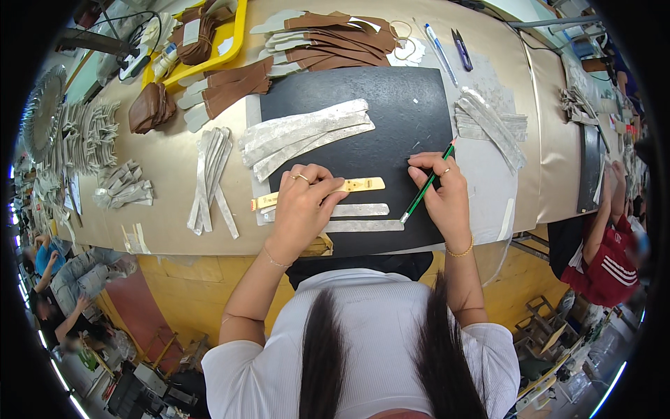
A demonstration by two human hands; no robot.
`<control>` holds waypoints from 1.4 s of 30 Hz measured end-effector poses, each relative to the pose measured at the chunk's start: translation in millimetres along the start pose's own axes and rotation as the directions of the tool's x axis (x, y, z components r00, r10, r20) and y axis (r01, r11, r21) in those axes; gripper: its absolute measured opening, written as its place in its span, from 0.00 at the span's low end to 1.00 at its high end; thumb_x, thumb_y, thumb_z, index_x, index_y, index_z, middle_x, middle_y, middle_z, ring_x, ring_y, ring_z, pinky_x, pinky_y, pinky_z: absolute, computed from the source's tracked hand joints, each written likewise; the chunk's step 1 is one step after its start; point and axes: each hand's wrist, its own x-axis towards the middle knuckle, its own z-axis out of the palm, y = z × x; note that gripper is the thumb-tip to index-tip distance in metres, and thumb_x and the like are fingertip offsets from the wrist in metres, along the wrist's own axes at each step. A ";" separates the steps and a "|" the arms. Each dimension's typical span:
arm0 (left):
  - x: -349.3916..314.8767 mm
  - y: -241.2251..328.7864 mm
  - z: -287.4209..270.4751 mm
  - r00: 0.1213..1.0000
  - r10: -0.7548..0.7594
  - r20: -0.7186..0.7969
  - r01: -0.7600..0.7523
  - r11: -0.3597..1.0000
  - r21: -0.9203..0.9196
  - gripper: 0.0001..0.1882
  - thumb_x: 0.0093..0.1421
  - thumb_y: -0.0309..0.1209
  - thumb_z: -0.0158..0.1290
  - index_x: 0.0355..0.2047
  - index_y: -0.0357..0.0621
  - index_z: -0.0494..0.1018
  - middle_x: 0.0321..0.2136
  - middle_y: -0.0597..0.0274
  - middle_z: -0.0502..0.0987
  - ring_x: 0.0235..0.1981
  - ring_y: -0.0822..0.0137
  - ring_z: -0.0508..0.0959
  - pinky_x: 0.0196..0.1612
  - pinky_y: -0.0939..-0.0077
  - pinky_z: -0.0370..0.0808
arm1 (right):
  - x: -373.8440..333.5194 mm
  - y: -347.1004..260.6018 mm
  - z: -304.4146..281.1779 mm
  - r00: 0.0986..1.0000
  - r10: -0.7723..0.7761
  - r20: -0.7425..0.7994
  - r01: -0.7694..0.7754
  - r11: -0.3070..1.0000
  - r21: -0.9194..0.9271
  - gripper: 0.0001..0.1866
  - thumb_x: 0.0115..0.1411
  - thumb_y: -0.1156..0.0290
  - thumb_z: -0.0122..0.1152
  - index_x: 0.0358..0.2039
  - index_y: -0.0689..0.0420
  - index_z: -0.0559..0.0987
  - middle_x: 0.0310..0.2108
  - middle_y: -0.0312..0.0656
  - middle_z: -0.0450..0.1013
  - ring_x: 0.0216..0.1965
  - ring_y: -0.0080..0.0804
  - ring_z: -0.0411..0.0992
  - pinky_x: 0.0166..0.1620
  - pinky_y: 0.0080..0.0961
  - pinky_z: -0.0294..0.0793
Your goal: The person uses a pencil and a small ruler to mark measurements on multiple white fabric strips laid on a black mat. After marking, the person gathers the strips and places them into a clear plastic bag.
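The left forearm (258, 283) and right forearm (463, 281) extend forward. The left hand (301, 206) is palm down with fingers (307, 172) bent; the right hand (447, 195) is curled in a writing grip.

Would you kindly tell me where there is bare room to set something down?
Mostly bare: the black mat between the fanned grey strips, its right edge and the right hand; also the gold tabletop right of the crossed grey strips. Crowded: the far side, with brown pieces and yellow tray, and around the left hand.

a tan table (167, 216) — black mat (405, 105) central, yellow tray (241, 35) at ten o'clock, brown strips (342, 52) at twelve, grey strips (209, 178) at nine.
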 end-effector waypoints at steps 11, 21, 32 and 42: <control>0.1 0.2 3.3 1.000 -0.026 0.008 0.026 1.000 0.010 0.09 0.53 0.30 0.68 0.34 0.44 0.85 0.32 0.67 0.76 0.36 0.64 0.72 0.42 0.68 0.67 | -1.4 -10.5 2.6 1.000 0.016 -0.027 -0.012 0.991 0.135 0.09 0.67 0.73 0.60 0.46 0.56 0.82 0.39 0.40 0.81 0.41 0.38 0.75 0.48 0.32 0.70; 0.4 1.8 3.3 0.995 -0.100 0.014 0.100 0.994 -0.035 0.09 0.52 0.27 0.68 0.34 0.41 0.85 0.32 0.62 0.76 0.37 0.61 0.73 0.45 0.67 0.69 | 0.9 -24.4 17.3 0.997 -0.078 -0.020 0.080 0.963 0.257 0.14 0.71 0.68 0.56 0.54 0.56 0.80 0.34 0.41 0.78 0.36 0.33 0.74 0.45 0.32 0.73; -1.9 0.7 8.2 0.995 -0.090 -0.033 0.088 0.995 -0.053 0.07 0.51 0.27 0.67 0.32 0.43 0.85 0.31 0.65 0.74 0.34 0.63 0.72 0.42 0.66 0.67 | 2.4 -39.0 48.5 0.985 -0.091 0.147 0.046 0.957 0.287 0.10 0.68 0.66 0.62 0.35 0.61 0.80 0.30 0.43 0.78 0.26 0.35 0.75 0.32 0.27 0.74; -2.9 1.7 9.9 0.996 -0.084 -0.043 0.083 0.996 -0.022 0.06 0.52 0.27 0.66 0.31 0.44 0.84 0.30 0.65 0.73 0.35 0.62 0.71 0.40 0.65 0.66 | 8.0 -44.3 50.1 0.962 -0.219 0.161 0.209 0.975 0.075 0.09 0.68 0.66 0.62 0.33 0.59 0.79 0.26 0.43 0.77 0.23 0.40 0.75 0.29 0.30 0.74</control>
